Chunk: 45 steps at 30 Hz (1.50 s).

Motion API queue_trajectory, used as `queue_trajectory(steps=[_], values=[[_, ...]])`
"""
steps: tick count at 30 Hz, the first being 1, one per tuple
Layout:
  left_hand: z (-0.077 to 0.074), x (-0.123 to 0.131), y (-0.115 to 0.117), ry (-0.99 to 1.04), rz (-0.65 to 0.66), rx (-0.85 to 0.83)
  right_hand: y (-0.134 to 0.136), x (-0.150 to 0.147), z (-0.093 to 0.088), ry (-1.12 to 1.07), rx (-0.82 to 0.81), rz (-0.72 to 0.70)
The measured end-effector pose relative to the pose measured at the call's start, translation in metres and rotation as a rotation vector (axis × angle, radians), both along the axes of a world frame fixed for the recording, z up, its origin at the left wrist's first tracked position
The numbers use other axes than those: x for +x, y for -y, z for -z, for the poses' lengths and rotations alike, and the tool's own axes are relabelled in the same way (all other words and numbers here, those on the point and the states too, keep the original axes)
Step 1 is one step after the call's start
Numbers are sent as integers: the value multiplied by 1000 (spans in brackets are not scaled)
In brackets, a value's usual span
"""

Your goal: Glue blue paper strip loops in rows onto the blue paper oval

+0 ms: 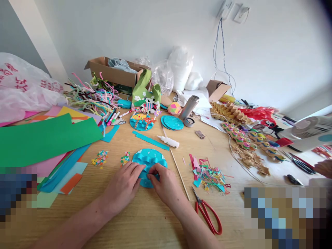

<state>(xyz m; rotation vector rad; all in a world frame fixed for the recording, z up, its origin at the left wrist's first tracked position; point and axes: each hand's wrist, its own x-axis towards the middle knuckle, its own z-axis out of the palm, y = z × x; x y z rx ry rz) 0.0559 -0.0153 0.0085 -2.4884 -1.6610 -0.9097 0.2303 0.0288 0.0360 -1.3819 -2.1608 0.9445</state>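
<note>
A round blue disc (pixel 159 154) lies on the wooden table, with wavy blue paper strips (pixel 146 159) standing across it. My left hand (pixel 127 178) is closed at the disc's left edge, fingertips pressing a blue strip. From the right, my right hand (pixel 161 180) pinches the same strip near the disc's middle; the fingers partly hide the strip between them. Beyond the disc lie a white glue bottle (pixel 169 141) and a flat blue paper strip (pixel 150 140). To the right are a thin wooden stick (pixel 180 174) and red-handled scissors (pixel 207 212).
Coloured paper sheets (pixel 46 138) cover the left side. Paper scraps (pixel 211 176) lie right; small confetti piles (pixel 100 158) sit left. Farther back stand a decorated blue disc (pixel 141 123), plain blue discs (pixel 172 122) and a steel flask (pixel 190 107). Another person's hand (pixel 323 168) shows far right.
</note>
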Motion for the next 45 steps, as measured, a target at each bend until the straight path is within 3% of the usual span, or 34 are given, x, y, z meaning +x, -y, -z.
queue_trajectory(steps=[18,30,38,45], values=[[-3,-1,3,41,-26,-41,2,-4,0,8,40,-1],[-5,-3,1,49,52,-5,2,-4,1,3,52,-18],[-5,-6,-2,62,61,-4,-17,22,-17,-124,-158,6],[1,-7,-2,98,53,1,-39,68,-29,-264,-474,-191]])
